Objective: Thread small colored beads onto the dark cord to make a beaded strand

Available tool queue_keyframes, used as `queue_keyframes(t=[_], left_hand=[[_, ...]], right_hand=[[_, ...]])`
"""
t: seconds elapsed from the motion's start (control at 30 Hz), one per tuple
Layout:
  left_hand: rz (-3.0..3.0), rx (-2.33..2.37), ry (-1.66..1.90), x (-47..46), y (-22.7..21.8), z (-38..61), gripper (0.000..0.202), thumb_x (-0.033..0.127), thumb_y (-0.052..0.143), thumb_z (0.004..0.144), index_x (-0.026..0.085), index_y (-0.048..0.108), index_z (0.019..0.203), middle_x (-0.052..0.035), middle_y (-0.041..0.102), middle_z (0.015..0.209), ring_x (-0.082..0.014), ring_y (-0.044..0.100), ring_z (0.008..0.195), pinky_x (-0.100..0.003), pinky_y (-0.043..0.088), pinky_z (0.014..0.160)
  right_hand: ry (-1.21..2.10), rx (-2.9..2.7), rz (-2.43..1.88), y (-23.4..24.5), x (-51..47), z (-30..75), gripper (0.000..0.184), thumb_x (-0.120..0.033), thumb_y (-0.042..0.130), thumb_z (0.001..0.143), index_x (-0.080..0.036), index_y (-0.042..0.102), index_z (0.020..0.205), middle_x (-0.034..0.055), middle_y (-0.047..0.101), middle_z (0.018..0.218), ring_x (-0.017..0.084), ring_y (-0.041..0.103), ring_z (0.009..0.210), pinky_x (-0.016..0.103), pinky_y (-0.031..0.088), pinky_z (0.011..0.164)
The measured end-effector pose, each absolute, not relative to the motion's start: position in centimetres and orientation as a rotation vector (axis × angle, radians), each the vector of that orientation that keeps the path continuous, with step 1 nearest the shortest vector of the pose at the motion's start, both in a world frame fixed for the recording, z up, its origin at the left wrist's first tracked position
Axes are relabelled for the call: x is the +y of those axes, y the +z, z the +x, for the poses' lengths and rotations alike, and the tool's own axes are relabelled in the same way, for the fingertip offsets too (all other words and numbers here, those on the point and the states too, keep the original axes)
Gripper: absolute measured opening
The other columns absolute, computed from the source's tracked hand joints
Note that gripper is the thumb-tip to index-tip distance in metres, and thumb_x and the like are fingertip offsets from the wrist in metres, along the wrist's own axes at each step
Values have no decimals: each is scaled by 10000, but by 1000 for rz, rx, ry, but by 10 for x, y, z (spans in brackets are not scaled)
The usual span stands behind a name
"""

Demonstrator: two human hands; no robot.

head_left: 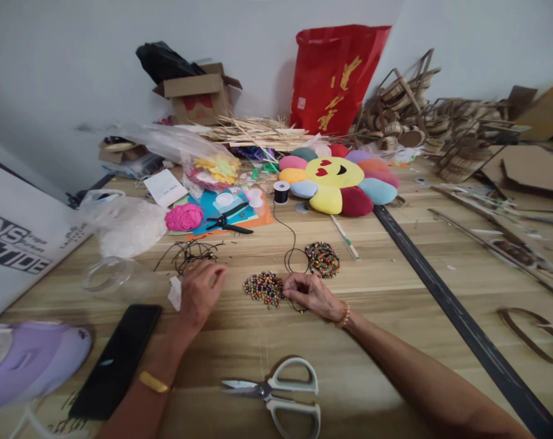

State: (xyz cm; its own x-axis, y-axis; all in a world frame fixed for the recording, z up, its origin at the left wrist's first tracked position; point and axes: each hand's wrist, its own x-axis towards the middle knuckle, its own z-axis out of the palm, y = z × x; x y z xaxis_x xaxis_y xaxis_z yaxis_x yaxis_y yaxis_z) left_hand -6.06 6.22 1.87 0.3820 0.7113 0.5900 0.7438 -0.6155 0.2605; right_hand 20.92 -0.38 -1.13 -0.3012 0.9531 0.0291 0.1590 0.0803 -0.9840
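Observation:
My left hand (pixel 202 288) is closed above the table, thumb and fingertips drawn together; anything between them is too small to make out. Just behind it lies a tangle of black cord pieces (pixel 191 253). My right hand (pixel 311 294) pinches a thin black cord (pixel 295 235) at the right edge of a pile of loose multicoloured beads (pixel 263 288). That cord loops back to a black spool (pixel 281 192), and a few small beads (pixel 301 311) show on it below the hand. Strung beads (pixel 322 260) lie coiled behind my right hand.
White-handled scissors (pixel 276 390) lie in front, a black phone (pixel 116 360) and clear jar (pixel 116 277) at left. Black pliers (pixel 230 221) rest on coloured paper. A flower cushion (pixel 335 174) sits behind; a dark strip (pixel 441 292) crosses the right side.

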Motion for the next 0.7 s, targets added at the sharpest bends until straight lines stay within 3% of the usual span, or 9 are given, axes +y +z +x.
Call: queue_keyframes(t=[0.07, 0.13, 0.23, 0.3, 0.4, 0.53, 0.7], left_hand=[[-2422, -1450, -1185, 67, 21, -65, 146, 151, 504, 849, 182, 630, 916, -85, 650, 947, -238, 580, 928, -416, 446, 881], [-2374, -1462, -1229, 67, 22, -65, 163, 132, 491, 825, 178, 626, 903, -106, 623, 1056, -259, 557, 1029, -459, 415, 944], [-2455, -1398, -1208, 62, 21, -58, 117, 139, 511, 799, 185, 603, 742, -93, 616, 1046, -265, 548, 1058, -478, 398, 970], [-2550, -1363, -1201, 56, 21, -50, 76, 173, 547, 803, 185, 613, 768, -88, 620, 1042, -267, 536, 1090, -471, 400, 978], [-2718, -1349, -1254, 43, 21, -36, 80, 240, 587, 822, 184, 629, 861, -75, 648, 996, -237, 570, 1027, -437, 424, 963], [-3044, -1426, -1239, 23, 22, -18, 121, 271, 584, 844, 176, 658, 845, -57, 683, 828, -193, 621, 836, -327, 508, 786], [-3335, -1651, -1065, 7, 22, -7, 150, 287, 584, 840, 176, 680, 871, -36, 710, 796, -162, 651, 730, -258, 522, 689]], right_hand=[[1303, -1588, -1131, -12, -4, 209, 313, -444, 608, 825, -137, 568, 774, -32, 479, 594, 80, 404, 523, 195, 315, 489], [1301, -1590, -1131, -13, -3, 209, 299, -427, 604, 831, -135, 569, 781, -29, 481, 600, 79, 404, 526, 195, 316, 492], [1282, -1601, -1136, -12, -3, 210, 281, -407, 599, 837, -132, 580, 787, -20, 500, 613, 82, 415, 538, 196, 326, 501], [1261, -1616, -1150, -9, -4, 210, 278, -405, 598, 838, -132, 589, 785, -12, 514, 622, 87, 428, 551, 197, 338, 508], [1241, -1632, -1160, -5, -5, 210, 278, -406, 602, 833, -131, 598, 788, -6, 526, 626, 92, 442, 557, 196, 355, 507], [1211, -1657, -1154, -3, -8, 208, 271, -401, 598, 837, -134, 606, 793, -8, 530, 611, 87, 435, 518, 192, 353, 475], [1004, -1867, -1067, 3, -14, 204, 229, -345, 556, 875, -142, 622, 793, 34, 579, 712, 114, 496, 597, 219, 404, 552]])
